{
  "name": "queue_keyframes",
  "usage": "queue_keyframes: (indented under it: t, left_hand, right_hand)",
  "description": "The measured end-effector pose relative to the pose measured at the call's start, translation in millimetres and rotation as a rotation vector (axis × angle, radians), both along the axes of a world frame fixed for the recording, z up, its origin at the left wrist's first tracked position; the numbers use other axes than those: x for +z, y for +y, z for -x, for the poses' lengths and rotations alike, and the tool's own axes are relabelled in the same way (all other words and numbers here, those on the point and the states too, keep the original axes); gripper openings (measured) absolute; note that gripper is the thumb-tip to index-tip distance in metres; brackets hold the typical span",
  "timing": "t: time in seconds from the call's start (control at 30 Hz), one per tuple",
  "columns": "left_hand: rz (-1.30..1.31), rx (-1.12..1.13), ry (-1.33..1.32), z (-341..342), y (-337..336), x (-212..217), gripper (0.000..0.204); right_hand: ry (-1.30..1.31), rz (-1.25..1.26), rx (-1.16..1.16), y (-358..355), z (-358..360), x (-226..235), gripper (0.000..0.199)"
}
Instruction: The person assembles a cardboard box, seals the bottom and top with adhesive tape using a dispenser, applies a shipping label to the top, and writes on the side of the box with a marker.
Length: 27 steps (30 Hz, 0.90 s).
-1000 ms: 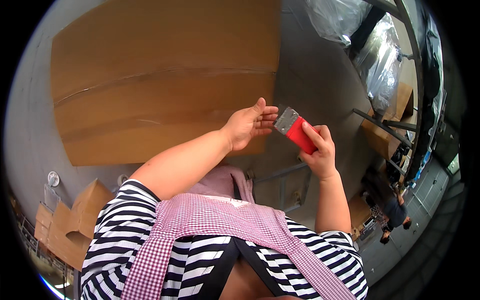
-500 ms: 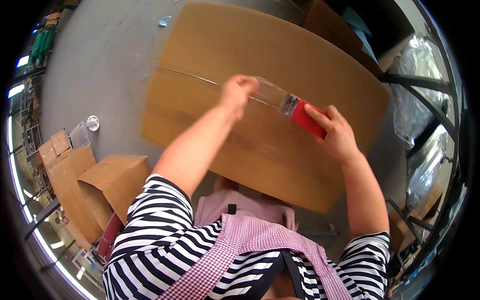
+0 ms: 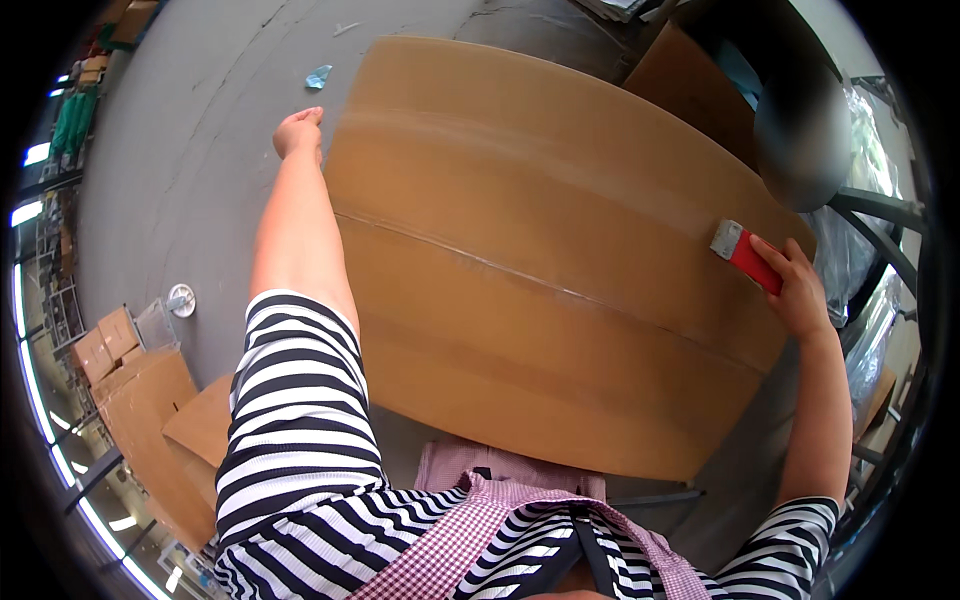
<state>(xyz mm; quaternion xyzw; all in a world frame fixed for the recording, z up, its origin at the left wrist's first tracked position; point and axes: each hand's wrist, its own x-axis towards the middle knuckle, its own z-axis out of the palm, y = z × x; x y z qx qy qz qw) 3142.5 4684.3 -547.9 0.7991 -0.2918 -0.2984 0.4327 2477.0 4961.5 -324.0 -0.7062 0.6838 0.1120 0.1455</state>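
A large flat cardboard box [image 3: 540,250] lies on the grey floor [image 3: 190,170]. The left hand [image 3: 298,130] rests at the box's far left corner, fingers curled on its edge. The right hand [image 3: 800,290], at the right edge, grips a red tape dispenser [image 3: 745,255], fingers wrapped around it, its head touching the cardboard.

Your left hand [image 3: 298,131] is closed at the far left edge of the big cardboard box [image 3: 540,250] | your right hand [image 3: 800,290] grips a red tape dispenser [image 3: 742,252] pressed on the box's right end | a taped seam [image 3: 540,282] crosses the box between them | smaller cartons [image 3: 140,400] sit on the floor left of the box.
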Motion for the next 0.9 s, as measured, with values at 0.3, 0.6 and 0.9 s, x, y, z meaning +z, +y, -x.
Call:
queue_keyframes:
  t: [0.3, 0.6, 0.9]
  left_hand:
    - [-0.412, -0.173, 0.024, -59.3, -31.9, -59.3, 0.030]
    - [0.308, -1.459, -0.737, 360.1, 166.6, 54.2, 0.076]
    - [0.065, -1.590, -0.875, 462.7, 216.1, 49.5, 0.086]
  right_hand:
    - [0.063, -0.038, 0.127, -38.7, -12.8, -33.3, 0.072]
    - [0.164, -0.217, 0.024, -27.8, -7.3, -16.0, 0.076]
    - [-0.021, -0.199, -0.033, 30.6, 109.0, 10.8, 0.075]
